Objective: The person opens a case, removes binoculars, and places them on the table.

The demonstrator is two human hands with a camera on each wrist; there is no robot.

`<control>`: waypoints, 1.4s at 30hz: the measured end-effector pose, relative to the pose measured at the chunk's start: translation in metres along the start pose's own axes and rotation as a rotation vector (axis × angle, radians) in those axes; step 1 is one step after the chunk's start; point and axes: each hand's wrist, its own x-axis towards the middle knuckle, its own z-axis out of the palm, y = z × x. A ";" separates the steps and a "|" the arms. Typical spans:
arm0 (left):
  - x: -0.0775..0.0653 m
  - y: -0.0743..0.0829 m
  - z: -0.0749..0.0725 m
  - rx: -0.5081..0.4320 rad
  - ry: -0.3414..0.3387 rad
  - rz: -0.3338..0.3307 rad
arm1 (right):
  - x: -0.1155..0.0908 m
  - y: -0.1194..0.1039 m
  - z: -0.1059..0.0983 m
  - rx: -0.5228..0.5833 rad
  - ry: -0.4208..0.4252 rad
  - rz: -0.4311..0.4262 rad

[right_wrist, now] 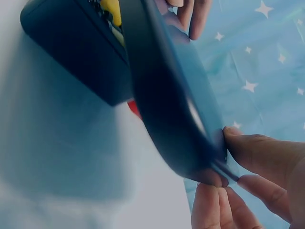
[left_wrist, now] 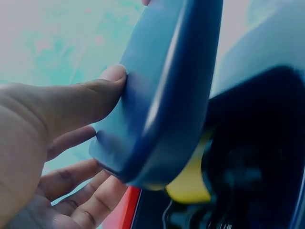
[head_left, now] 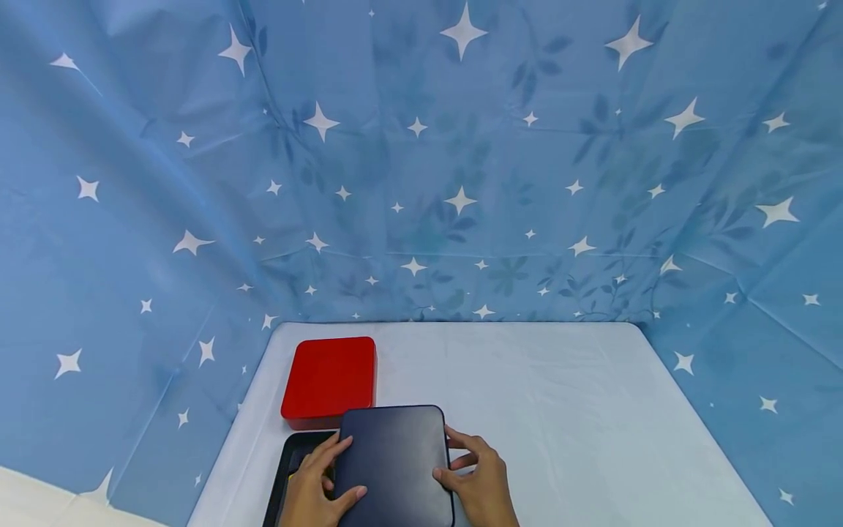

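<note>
Both hands hold a dark blue rounded-square lid [head_left: 395,461] by its opposite sides. The left hand [head_left: 316,487] pinches its left edge, thumb on the upper face and other fingers at the rim. On the opposite edge, the right hand [head_left: 484,479] grips in much the same way. Below and left of the lid stands an open dark box [right_wrist: 76,57], partly covered by the lid in the head view. Inside it, a yellow object [left_wrist: 190,186] shows among dark shapes; its kind is hidden. The lid is raised and tilted over the box's right side.
A red rounded-square tin [head_left: 332,377] sits behind the dark box at the table's left. The white tabletop [head_left: 560,424] stretches to the right. Blue star-patterned cloth [head_left: 461,197] encloses the back and sides.
</note>
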 end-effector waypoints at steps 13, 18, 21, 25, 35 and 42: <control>0.006 0.019 0.030 -0.039 -0.161 0.090 | -0.007 0.018 -0.043 -0.027 0.083 0.063; 0.005 0.024 0.042 -0.080 -0.173 0.123 | -0.009 0.021 -0.055 -0.042 0.103 0.093; 0.004 0.027 0.050 -0.133 -0.185 0.145 | -0.010 0.025 -0.062 -0.060 0.115 0.101; 0.004 0.030 0.063 -0.155 -0.204 0.165 | -0.011 0.032 -0.070 -0.075 0.131 0.119; 0.005 0.039 0.091 -0.120 -0.222 0.191 | -0.014 0.055 -0.089 -0.079 0.154 0.151; 0.003 0.043 0.106 -0.099 -0.210 0.201 | -0.015 0.071 -0.096 -0.048 0.173 0.124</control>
